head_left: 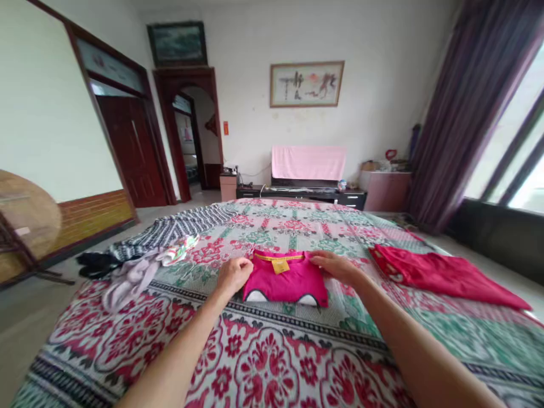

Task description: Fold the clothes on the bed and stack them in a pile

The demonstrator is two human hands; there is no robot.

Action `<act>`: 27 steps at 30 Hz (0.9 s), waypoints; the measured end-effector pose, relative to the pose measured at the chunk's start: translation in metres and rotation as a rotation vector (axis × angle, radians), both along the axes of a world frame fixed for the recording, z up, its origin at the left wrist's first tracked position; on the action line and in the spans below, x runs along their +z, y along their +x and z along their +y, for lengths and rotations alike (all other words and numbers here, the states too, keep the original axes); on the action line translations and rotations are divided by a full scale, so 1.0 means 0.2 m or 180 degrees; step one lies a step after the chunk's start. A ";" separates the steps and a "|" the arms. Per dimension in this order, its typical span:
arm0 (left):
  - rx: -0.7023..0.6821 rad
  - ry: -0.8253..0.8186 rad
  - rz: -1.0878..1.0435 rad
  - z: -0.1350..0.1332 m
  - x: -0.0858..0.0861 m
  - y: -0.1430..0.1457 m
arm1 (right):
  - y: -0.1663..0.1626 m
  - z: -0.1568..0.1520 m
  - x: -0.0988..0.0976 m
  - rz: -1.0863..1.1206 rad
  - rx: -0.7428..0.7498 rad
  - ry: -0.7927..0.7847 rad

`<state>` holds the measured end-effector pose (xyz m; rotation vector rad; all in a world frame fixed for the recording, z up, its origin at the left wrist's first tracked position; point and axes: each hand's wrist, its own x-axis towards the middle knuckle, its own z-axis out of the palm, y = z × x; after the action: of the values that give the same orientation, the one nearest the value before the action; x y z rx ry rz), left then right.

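Note:
A folded magenta shirt (285,281) with a yellow neck band and tag lies on the flowered bedspread (263,357) in front of me. My left hand (233,273) is curled at the shirt's upper left corner, fingers bent onto the cloth by the collar. My right hand (335,265) rests on the upper right corner, fingers lying flat and pointing left along the edge. Both forearms reach in from the bottom of the view.
A red garment (442,273) lies spread on the bed at right. At left sit a pale lilac cloth (130,279), a small patterned piece (178,250), dark clothing (96,263) and a striped cloth (178,225). Beyond stand a low TV cabinet (306,194), doors and curtains.

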<state>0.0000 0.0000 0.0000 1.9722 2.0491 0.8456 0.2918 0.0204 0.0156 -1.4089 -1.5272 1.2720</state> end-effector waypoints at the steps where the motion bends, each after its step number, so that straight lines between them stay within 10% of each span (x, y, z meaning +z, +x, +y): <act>1: -0.0113 -0.0076 0.0024 0.00 0.00 0.00 | 0.00 0.00 0.00 -0.0165 -0.0032 0.0035; 11: -0.0124 -0.0370 0.0240 -0.01 0.02 0.01 | -0.04 0.09 -0.07 -0.2682 -0.0420 0.1449; 18: -0.0380 -0.0857 -0.1277 0.00 0.01 -0.07 | -0.07 0.06 -0.07 -0.2289 0.0096 0.2887; 27: -0.0496 -0.0959 -0.1654 -0.01 0.02 -0.08 | -0.08 0.07 -0.13 -0.2403 0.0267 0.2707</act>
<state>-0.0168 -0.0020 0.0044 1.5273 1.5949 0.8457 0.2751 0.0334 -0.0112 -1.2593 -2.2458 -0.0123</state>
